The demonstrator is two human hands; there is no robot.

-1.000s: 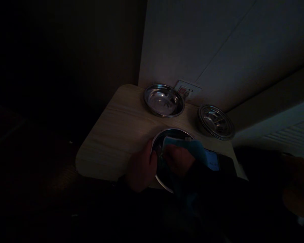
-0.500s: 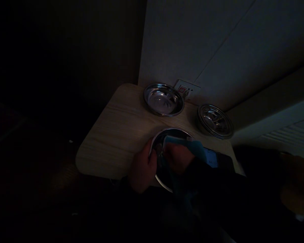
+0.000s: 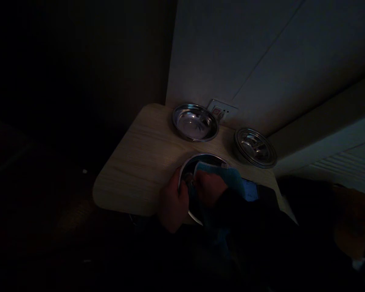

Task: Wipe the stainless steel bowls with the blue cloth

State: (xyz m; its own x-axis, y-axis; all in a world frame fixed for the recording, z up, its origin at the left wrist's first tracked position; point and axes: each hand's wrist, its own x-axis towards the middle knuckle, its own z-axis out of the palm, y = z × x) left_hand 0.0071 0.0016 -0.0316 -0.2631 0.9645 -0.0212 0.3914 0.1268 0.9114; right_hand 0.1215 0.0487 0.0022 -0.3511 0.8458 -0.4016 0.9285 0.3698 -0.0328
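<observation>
A round metal bowl [image 3: 197, 158] is tilted near the front of the small wooden table. My left hand [image 3: 174, 202] grips its left rim, with the thumb over the edge. Inside the bowl, my right hand [image 3: 209, 186] is closed on a blue cloth [image 3: 231, 176], pressing it toward the bowl's inner wall. Part of the cloth spreads out past the right rim. Darkness and my sleeves hide the lower part of the bowl.
A shallow metal bowl [image 3: 195, 122] rests near the wall, and a stack of metal bowls [image 3: 255, 148] stands to its right. A wall socket [image 3: 221, 110] is behind them. A device with a lit screen [image 3: 251, 190] lies by my right sleeve. The light-wood tabletop [image 3: 136, 162] extends left.
My right hand has shifted slightly left with the cloth inside the bowl. My left hand keeps its hold on the rim. The view has moved a little.
</observation>
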